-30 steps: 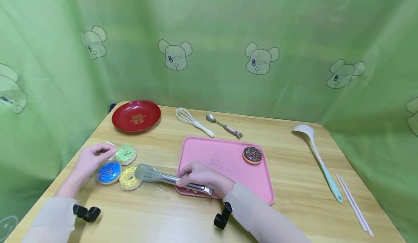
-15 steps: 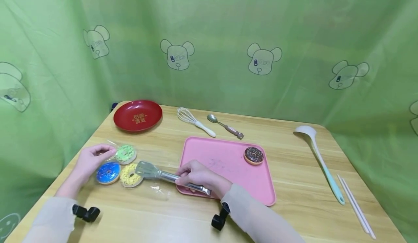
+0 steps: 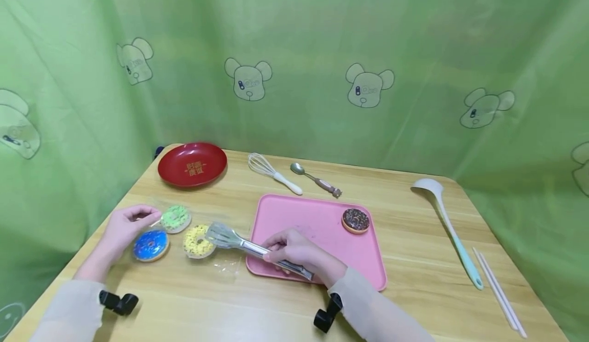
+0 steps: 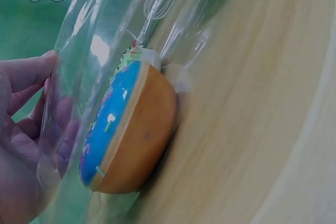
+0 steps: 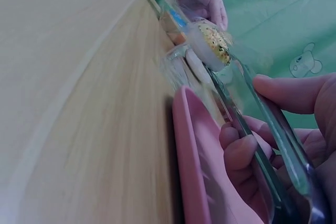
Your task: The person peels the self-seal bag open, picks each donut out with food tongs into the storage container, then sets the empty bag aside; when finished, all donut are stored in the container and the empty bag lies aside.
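Note:
My left hand (image 3: 121,229) pinches the edge of a clear plastic bag (image 4: 71,56). The blue toy donut (image 3: 149,242) and the green one (image 3: 172,225) lie by those fingers, behind the film in the left wrist view. My right hand (image 3: 296,252) grips metal tongs (image 3: 255,248) whose clear tips meet the yellow donut (image 3: 193,250). In the right wrist view that donut (image 5: 212,43) stands tilted between the tong ends, with film around it. Under the right hand is a pink tray (image 3: 317,214), with a chocolate donut (image 3: 361,224) at its far right corner.
A red plate (image 3: 184,176) stands at the back left. Beside it lie a white whisk (image 3: 280,177) and a spoon (image 3: 317,180). On the right are a ladle (image 3: 448,222) and a pair of white chopsticks (image 3: 499,291). A green curtain (image 3: 303,76) surrounds the table.
The right hand and tongs have moved right, and the yellow donut has shifted right with them, away from the blue and green ones. The left hand has barely moved.

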The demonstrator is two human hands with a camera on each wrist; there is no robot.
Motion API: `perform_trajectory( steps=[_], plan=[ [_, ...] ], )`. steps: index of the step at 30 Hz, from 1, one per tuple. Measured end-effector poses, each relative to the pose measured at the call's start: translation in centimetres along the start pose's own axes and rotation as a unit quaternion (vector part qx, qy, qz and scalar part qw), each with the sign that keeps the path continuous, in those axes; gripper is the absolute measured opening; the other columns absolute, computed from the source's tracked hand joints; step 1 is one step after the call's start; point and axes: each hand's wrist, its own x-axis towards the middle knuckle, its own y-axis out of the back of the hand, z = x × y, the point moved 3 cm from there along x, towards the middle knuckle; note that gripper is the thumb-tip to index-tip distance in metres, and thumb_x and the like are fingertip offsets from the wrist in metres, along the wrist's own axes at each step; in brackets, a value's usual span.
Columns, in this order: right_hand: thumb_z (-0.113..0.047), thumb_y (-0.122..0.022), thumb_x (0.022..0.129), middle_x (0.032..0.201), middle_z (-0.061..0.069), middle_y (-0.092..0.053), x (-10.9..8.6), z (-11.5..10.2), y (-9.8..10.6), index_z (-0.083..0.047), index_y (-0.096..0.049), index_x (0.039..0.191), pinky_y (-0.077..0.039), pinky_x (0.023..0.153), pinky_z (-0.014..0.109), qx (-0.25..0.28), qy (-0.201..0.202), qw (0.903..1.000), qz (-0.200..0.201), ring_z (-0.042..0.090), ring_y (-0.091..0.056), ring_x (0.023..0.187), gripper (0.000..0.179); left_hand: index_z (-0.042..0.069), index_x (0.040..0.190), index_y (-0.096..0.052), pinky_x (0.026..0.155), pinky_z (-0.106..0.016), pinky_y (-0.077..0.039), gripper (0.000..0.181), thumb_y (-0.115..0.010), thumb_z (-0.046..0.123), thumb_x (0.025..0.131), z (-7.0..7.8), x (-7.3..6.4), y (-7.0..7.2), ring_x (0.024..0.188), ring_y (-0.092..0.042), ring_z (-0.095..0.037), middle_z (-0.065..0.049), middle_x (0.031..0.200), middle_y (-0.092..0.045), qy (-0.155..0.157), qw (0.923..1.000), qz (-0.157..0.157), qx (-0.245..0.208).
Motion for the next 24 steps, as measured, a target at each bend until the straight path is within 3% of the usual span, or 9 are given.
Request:
perform_trajectory(
  steps=[13, 24],
  plan=[
    [-0.012, -0.072, 0.078, 0.079, 0.011, -0.063, -2.9, 0.8, 2.3, 0.0, -0.064, 0.11, -0.045, 0.045, 0.024, 0.033, 0.011, 0.9993, 0.016, 0.015, -0.054, 0.054, 0.036, -0.003, 0.109, -0.062, 0.07, -0.013, -0.044, 0.046, -0.064, 0.037, 0.088, 0.0, 0.0, 0.0, 0.085, -0.051, -0.002, 0.013, 0.091, -0.06, 0.013, 0.9998, -0.001, 0.012],
    [-0.011, -0.071, 0.079, 0.081, 0.01, -0.06, -6.7, 2.7, 4.9, 0.008, -0.057, 0.117, -0.046, 0.044, 0.024, 0.036, 0.011, 0.9982, 0.047, 0.013, -0.053, 0.053, 0.044, -0.003, 0.11, -0.061, 0.072, -0.013, -0.044, 0.046, -0.063, 0.037, 0.088, 0.1, -0.2, -0.1, 0.087, -0.051, -0.001, 0.013, 0.092, -0.061, 0.017, 0.9997, -0.015, 0.009]
  ],
)
